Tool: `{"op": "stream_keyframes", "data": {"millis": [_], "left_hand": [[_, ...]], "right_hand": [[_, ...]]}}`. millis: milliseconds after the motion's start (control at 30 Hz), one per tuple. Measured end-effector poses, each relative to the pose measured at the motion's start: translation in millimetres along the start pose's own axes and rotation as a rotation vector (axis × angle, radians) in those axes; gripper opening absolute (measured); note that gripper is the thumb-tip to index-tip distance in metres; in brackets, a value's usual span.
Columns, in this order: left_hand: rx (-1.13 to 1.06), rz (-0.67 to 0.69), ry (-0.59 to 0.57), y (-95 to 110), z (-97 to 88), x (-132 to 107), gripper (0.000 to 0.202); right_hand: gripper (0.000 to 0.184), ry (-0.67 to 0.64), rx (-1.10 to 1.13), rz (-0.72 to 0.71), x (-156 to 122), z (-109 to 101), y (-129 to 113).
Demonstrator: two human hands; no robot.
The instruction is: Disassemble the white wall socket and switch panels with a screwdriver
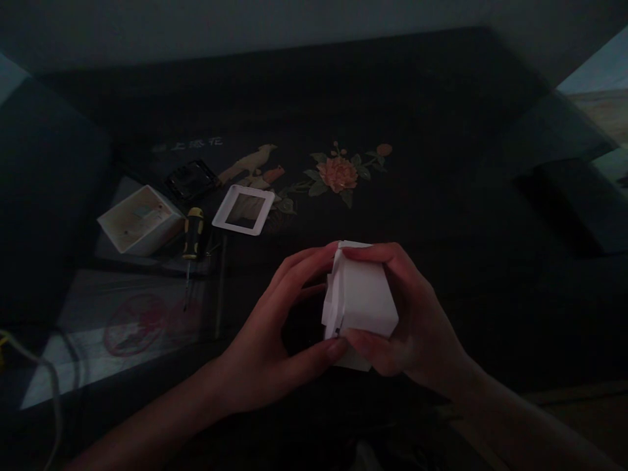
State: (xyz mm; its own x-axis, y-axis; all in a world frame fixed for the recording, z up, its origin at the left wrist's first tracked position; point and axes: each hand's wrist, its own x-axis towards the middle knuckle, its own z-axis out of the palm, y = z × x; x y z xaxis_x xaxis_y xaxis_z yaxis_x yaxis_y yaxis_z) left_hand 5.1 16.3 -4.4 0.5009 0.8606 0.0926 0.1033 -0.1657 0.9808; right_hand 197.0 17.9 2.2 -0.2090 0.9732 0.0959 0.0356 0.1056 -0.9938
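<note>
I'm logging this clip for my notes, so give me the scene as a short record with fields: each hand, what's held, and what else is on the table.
Light: dim
Left hand: grips the left edge of a white boxy plastic piece, thumb below, fingers on top
Right hand: wraps the same piece from the right
Surface: dark glossy table with a flower inlay
Lying to the left, apart from both hands: white square plastic frame; yellow-and-black screwdriver; open white square box; black square part

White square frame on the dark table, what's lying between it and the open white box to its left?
In the head view, a screwdriver with a yellow-and-black handle lies between the white square frame and the open white box.
</note>
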Motion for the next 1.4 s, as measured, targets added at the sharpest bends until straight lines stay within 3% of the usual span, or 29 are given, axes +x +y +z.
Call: {"op": "stream_keyframes", "data": {"millis": [233,400,967,1167,1400], "left_hand": [[0.464,0.247,-0.044,14,-10.4,-1,0.065],[0.602,0.303,-0.029,15,-8.0,-4,0.065],[0.765,0.294,0.009,12,0.0,-9,0.055],[0.708,0.241,0.006,14,1.7,-8,0.053],[0.593,0.191,-0.044,16,-5.8,-6,0.068]], "right_hand": [[0.051,-0.016,-0.088,-0.015,-3,1,-1],[0.051,-0.025,-0.074,0.046,-4,6,-2],[0.050,-0.001,-0.118,0.020,-3,12,1],[0.051,0.014,-0.167,0.038,0,15,-2],[0.047,0.004,-0.107,0.053,2,15,-1]]}}
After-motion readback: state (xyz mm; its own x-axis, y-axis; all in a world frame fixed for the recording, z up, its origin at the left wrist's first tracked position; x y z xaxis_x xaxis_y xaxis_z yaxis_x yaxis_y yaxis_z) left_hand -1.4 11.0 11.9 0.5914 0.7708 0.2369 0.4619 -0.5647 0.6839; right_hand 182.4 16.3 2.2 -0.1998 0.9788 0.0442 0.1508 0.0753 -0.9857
